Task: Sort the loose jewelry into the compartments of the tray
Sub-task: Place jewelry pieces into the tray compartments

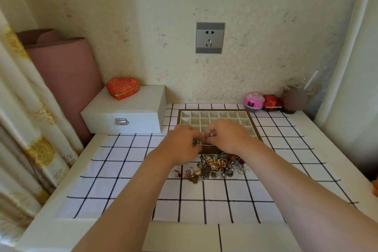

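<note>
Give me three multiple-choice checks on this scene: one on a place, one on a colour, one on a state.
1. Where is the jewelry pile relative to the tray?
A. behind it, by the wall
B. on the person's side of it, on the cloth
C. inside it

2. What colour is the heart box on the white box?
A. red
B. blue
C. green

3. The white box is:
A. open
B. shut
C. lidless

Answers:
1 B: the pile lies on the cloth at the tray's near edge.
2 A: its lid is red, with a gold trim.
3 B: the lid is down, with the latch at its front.
</note>
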Motion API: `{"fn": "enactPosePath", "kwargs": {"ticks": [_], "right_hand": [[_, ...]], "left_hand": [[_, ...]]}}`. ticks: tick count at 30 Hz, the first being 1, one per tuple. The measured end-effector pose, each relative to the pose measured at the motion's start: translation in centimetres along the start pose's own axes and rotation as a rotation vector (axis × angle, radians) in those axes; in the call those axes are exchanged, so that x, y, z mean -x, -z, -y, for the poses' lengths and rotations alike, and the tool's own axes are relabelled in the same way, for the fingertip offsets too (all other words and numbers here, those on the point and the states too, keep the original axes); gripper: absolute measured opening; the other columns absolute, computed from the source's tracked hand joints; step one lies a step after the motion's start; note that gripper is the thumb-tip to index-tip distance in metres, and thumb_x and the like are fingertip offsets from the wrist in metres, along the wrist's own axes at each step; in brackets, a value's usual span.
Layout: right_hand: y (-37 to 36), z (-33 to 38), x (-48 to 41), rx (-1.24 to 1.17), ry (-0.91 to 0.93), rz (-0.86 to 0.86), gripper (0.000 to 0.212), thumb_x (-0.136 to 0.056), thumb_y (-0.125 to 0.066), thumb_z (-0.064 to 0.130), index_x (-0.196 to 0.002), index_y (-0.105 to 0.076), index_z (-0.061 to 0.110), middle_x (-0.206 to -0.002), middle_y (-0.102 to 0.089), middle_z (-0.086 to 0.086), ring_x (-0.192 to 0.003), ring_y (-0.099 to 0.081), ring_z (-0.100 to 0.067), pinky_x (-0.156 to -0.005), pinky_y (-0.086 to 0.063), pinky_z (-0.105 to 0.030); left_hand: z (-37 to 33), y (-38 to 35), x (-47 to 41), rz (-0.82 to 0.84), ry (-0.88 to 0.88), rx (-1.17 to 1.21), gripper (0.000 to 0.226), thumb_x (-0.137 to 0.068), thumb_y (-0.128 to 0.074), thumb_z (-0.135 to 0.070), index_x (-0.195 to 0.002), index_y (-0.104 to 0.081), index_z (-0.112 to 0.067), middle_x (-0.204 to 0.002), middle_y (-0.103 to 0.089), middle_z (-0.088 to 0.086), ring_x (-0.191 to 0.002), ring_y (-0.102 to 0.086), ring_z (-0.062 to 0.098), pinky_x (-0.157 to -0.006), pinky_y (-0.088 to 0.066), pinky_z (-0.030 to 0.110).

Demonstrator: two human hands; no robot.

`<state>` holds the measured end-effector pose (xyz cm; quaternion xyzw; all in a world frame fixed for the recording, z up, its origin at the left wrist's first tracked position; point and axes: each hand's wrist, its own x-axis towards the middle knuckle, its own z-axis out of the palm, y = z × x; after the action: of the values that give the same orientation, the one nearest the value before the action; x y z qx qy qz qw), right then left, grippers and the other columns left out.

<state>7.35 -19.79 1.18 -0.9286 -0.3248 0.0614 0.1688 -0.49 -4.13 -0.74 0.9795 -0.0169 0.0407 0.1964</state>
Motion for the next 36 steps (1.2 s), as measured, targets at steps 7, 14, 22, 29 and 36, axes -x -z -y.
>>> {"fn": "enactPosePath", "kwargs": {"ticks": [7, 14, 22, 29, 36], "right_hand": [[1.2, -0.2, 0.7, 0.036, 0.033, 0.090, 0.023, -0.092, -0.057, 0.028, -0.097, -0.078, 0.037, -0.084, -0.064, 0.020, -0.080, -0.058, -0.005, -0.063, -0.041, -0.024], [1.6, 0.1, 1.6, 0.065, 0.062, 0.121, 0.030, -0.094, -0.054, 0.026, -0.109, -0.076, 0.039, -0.111, -0.069, 0.015, -0.098, -0.063, -0.010, -0.084, -0.051, -0.029], [3.4, 0.6, 3.7, 0.020, 0.104, 0.324, 0.018, -0.081, -0.071, 0.022, -0.091, -0.076, 0.036, -0.080, -0.067, 0.014, -0.071, -0.062, -0.003, -0.061, -0.047, -0.021], [2.7, -0.1, 4.2, 0.047, 0.111, 0.289, 0.006, -0.087, -0.075, 0.027, -0.091, -0.079, 0.030, -0.084, -0.066, 0.021, -0.080, -0.060, 0.003, -0.068, -0.044, -0.018], [3.8, -0.5, 3.7, -0.375, 0.001, 0.216, 0.004, -0.094, -0.068, 0.020, -0.094, -0.071, 0.023, -0.089, -0.075, 0.004, -0.063, -0.071, -0.012, -0.048, -0.044, -0.017]], "left_hand": [[-0.4, -0.3, 0.0, 0.033, -0.012, -0.045, 0.028, -0.091, -0.060, -0.028, -0.118, -0.065, -0.035, -0.123, -0.058, -0.004, -0.123, -0.043, 0.020, -0.102, -0.040, 0.043], [-0.1, 0.2, 0.2, 0.000, 0.072, 0.057, 0.035, -0.085, -0.071, -0.025, -0.116, -0.057, -0.029, -0.126, -0.062, -0.003, -0.115, -0.056, 0.017, -0.095, -0.048, 0.035], [0.1, 0.1, 0.5, 0.015, 0.071, 0.057, 0.051, -0.086, -0.073, -0.028, -0.132, -0.052, -0.034, -0.136, -0.057, -0.004, -0.121, -0.054, 0.016, -0.102, -0.047, 0.039], [0.8, 2.8, 0.9, -0.126, 0.136, 0.257, 0.032, -0.100, -0.056, -0.024, -0.131, -0.058, -0.031, -0.133, -0.058, -0.010, -0.120, -0.054, 0.010, -0.097, -0.043, 0.024], [-0.9, 4.1, 1.1, -0.056, 0.106, 0.524, 0.017, -0.098, -0.058, -0.022, -0.102, -0.067, -0.036, -0.106, -0.071, -0.008, -0.093, -0.067, 0.009, -0.087, -0.052, 0.027]]}}
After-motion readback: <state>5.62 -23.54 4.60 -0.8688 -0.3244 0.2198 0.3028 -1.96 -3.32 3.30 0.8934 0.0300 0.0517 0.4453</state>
